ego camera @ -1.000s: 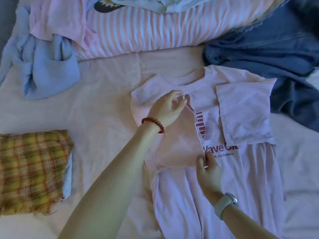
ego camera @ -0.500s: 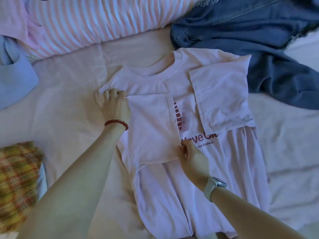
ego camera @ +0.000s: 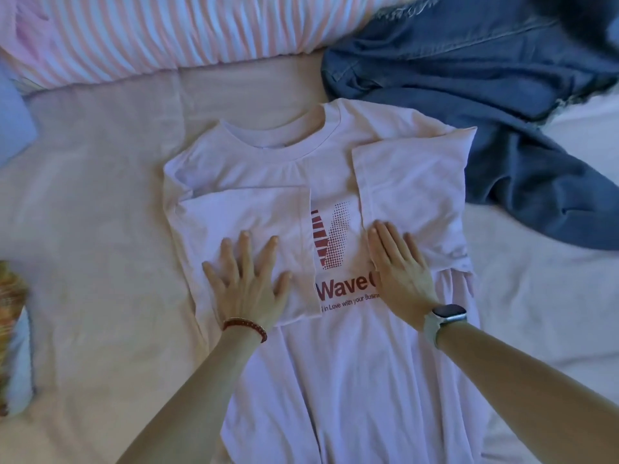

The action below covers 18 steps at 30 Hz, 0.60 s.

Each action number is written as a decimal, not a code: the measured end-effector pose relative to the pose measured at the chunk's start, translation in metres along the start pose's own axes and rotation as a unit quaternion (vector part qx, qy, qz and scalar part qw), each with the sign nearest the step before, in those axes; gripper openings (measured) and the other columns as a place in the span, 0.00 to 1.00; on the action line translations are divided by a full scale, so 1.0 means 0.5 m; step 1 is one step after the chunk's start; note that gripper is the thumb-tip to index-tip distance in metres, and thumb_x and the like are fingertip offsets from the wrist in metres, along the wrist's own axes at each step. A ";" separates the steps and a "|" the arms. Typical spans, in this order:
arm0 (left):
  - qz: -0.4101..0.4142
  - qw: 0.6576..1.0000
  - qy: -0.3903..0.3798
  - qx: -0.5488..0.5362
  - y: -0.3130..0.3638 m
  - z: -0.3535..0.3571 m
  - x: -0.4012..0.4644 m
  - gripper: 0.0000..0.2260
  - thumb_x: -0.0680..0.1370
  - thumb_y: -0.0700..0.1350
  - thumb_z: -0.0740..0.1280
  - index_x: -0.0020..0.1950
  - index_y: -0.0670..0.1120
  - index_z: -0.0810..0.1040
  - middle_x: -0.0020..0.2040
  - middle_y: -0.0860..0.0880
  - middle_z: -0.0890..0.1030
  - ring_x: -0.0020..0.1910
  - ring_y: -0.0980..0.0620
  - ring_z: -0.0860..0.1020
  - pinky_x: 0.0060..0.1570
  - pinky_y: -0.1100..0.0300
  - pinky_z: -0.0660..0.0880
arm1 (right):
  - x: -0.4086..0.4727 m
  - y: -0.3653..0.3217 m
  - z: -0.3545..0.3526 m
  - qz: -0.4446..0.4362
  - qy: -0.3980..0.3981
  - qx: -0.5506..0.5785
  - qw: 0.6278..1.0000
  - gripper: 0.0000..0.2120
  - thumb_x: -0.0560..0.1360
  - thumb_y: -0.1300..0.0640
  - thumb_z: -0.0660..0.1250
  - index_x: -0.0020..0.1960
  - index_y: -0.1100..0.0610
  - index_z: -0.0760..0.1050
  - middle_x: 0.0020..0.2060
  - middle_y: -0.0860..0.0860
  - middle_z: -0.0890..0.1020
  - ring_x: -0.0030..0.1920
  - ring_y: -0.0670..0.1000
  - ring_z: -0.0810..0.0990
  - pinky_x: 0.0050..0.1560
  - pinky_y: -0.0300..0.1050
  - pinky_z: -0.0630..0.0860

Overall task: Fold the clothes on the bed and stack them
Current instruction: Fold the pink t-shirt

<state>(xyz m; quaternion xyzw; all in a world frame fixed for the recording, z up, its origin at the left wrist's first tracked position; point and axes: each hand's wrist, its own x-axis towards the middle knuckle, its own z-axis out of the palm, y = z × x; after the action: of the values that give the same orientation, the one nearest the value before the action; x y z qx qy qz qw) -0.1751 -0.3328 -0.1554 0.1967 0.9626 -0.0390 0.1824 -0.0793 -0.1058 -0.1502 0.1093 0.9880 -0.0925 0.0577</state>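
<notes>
A pale pink T-shirt (ego camera: 335, 363) with a red "Wave" print lies face up in the middle of the bed, both short sleeves folded inward over the chest. My left hand (ego camera: 248, 283), red bracelet at the wrist, presses flat with spread fingers on the folded left sleeve. My right hand (ego camera: 398, 269), watch at the wrist, lies flat with straight fingers on the lower edge of the folded right sleeve. Neither hand grips anything.
Blue denim clothing (ego camera: 485, 95) is heaped at the upper right, touching the shirt's shoulder. A pink-and-white striped pillow (ego camera: 167, 38) runs along the top. A folded yellow plaid piece (ego camera: 11, 313) sits at the left edge. The pink bedsheet (ego camera: 93, 212) spreads around.
The left sleeve has been laid down inward. Both hands let go of the fabric and now rest flat on the folded sleeves; my right hand moved from the left sleeve's corner to the right sleeve.
</notes>
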 end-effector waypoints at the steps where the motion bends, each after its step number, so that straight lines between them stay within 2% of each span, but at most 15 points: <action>1: -0.005 1.000 -0.002 0.000 0.005 -0.004 0.002 0.29 0.73 0.61 0.49 0.73 0.55 0.62 0.75 0.43 0.58 0.73 0.38 0.51 0.62 0.29 0.49 | 0.002 -0.001 -0.002 0.007 0.014 0.018 1.000 0.28 0.68 0.65 0.60 0.69 0.64 0.63 0.65 0.61 0.72 0.67 0.60 0.70 0.64 0.60 0.69; 3: 0.001 1.000 0.005 -0.004 0.016 -0.014 0.006 0.29 0.73 0.60 0.49 0.73 0.53 0.62 0.75 0.42 0.59 0.73 0.37 0.52 0.62 0.28 0.50 | 0.002 -0.008 -0.014 0.011 0.047 0.071 0.996 0.27 0.69 0.65 0.54 0.69 0.65 0.64 0.65 0.61 0.73 0.67 0.60 0.70 0.68 0.56 0.63; 6: 0.050 0.998 0.023 0.000 0.031 -0.031 0.017 0.28 0.73 0.58 0.52 0.71 0.51 0.64 0.73 0.42 0.64 0.72 0.36 0.57 0.60 0.25 0.54 | -0.014 -0.026 -0.036 -0.034 0.099 0.117 0.988 0.22 0.76 0.63 0.53 0.69 0.67 0.64 0.66 0.60 0.72 0.69 0.57 0.67 0.70 0.55 0.60; 9: 0.085 0.995 0.038 -0.022 0.064 -0.051 0.045 0.26 0.74 0.57 0.54 0.71 0.51 0.64 0.72 0.41 0.65 0.72 0.36 0.59 0.60 0.25 0.53 | -0.039 -0.029 -0.032 -0.096 0.053 0.112 0.988 0.21 0.81 0.54 0.48 0.70 0.62 0.62 0.68 0.57 0.70 0.70 0.56 0.65 0.69 0.58 0.61; 11: 0.089 0.994 0.043 -0.055 0.097 -0.070 0.072 0.26 0.75 0.56 0.52 0.72 0.49 0.65 0.73 0.42 0.65 0.72 0.36 0.60 0.62 0.27 0.52 | -0.045 -0.016 -0.026 -0.108 0.010 0.098 0.989 0.23 0.79 0.50 0.53 0.70 0.59 0.63 0.69 0.57 0.69 0.71 0.57 0.65 0.68 0.60 0.61; 13: 0.094 0.989 0.047 -0.102 0.136 -0.095 0.104 0.27 0.76 0.56 0.49 0.74 0.47 0.63 0.75 0.44 0.61 0.74 0.39 0.56 0.66 0.31 0.51 | -0.040 0.002 -0.031 -0.110 0.013 0.094 0.989 0.24 0.76 0.51 0.55 0.69 0.59 0.64 0.68 0.58 0.70 0.70 0.57 0.65 0.69 0.60 0.58; 15: 0.116 0.985 0.051 -0.116 0.173 -0.110 0.139 0.26 0.79 0.53 0.52 0.76 0.49 0.56 0.77 0.45 0.54 0.76 0.42 0.49 0.67 0.33 0.50 | -0.028 0.021 -0.045 -0.097 0.037 0.078 0.991 0.22 0.76 0.54 0.54 0.69 0.59 0.65 0.68 0.59 0.70 0.70 0.57 0.63 0.69 0.61 0.56; 16: 0.139 0.984 0.055 -0.101 0.190 -0.117 0.155 0.26 0.79 0.53 0.53 0.77 0.50 0.54 0.77 0.46 0.51 0.76 0.42 0.47 0.67 0.33 0.49 | -0.022 0.033 -0.048 -0.083 0.044 0.063 0.994 0.22 0.76 0.55 0.53 0.69 0.59 0.65 0.69 0.60 0.69 0.71 0.57 0.62 0.69 0.62 0.54; 18: 0.196 0.978 0.059 -0.025 0.217 -0.123 0.186 0.27 0.79 0.56 0.48 0.77 0.52 0.51 0.78 0.47 0.49 0.76 0.43 0.46 0.68 0.33 0.45 | -0.015 0.059 -0.042 -0.049 0.020 0.019 0.998 0.22 0.77 0.53 0.51 0.70 0.57 0.64 0.70 0.61 0.67 0.71 0.59 0.60 0.69 0.65 0.53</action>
<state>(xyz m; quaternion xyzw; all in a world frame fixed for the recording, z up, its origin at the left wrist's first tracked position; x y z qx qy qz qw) -0.2324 -0.1902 -0.1327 0.3791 0.9149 0.0332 0.1347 -0.0675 -0.0748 -0.1339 0.0633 0.9913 -0.1115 0.0308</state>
